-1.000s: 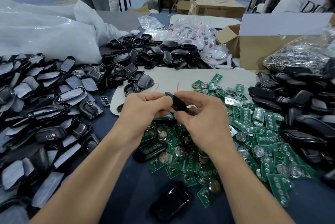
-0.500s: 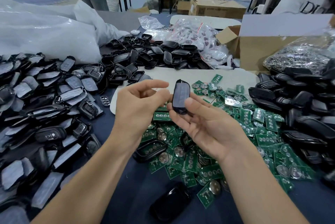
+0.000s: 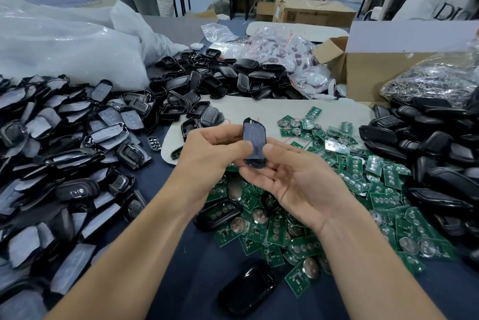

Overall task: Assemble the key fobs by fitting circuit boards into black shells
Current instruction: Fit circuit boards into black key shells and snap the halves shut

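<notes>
Left grip pinches the black shell by its side, right grip props it from below with the thumb on its face. So it's held upright, just above the green circuit boards heaped on the table.

Circuit boards lie heaped on the table between shell piles left and right.

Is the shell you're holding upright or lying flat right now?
Roughly upright: the black shell stands on end, pinched between the left hand and right hand above the circuit boards.
</notes>
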